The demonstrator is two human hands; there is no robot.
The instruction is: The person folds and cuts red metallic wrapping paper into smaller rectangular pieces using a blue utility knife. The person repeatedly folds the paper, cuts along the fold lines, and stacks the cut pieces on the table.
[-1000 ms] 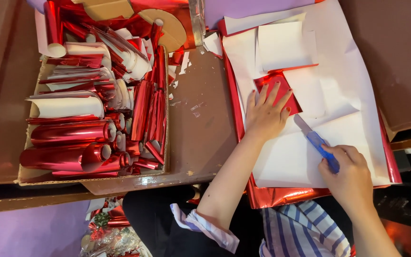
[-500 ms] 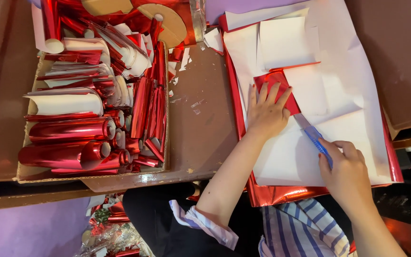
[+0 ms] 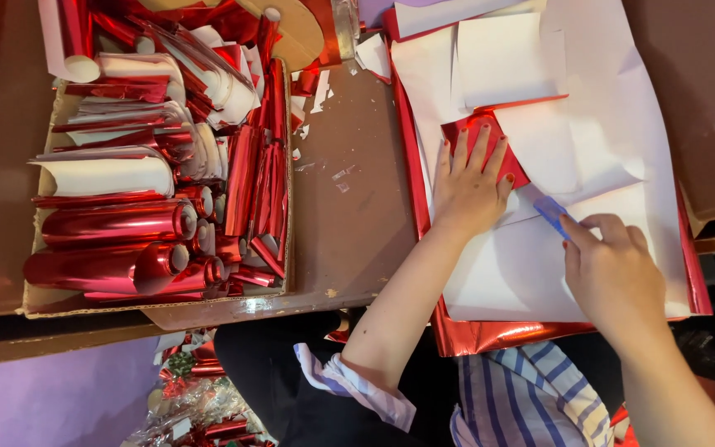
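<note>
two hands busy: left hand (image 3: 469, 186) flat on red foil (image 3: 490, 149) (fingers spread), right hand (image 3: 614, 269) gripping blue cutter (image 3: 552, 213).

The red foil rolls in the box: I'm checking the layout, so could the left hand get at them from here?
Probably yes: the left hand presses paper beside the open-topped box of rolls.

blue tool (image 3: 553, 213) mostly hidden by right grip (image 3: 614, 269) (blade unseen)
</note>
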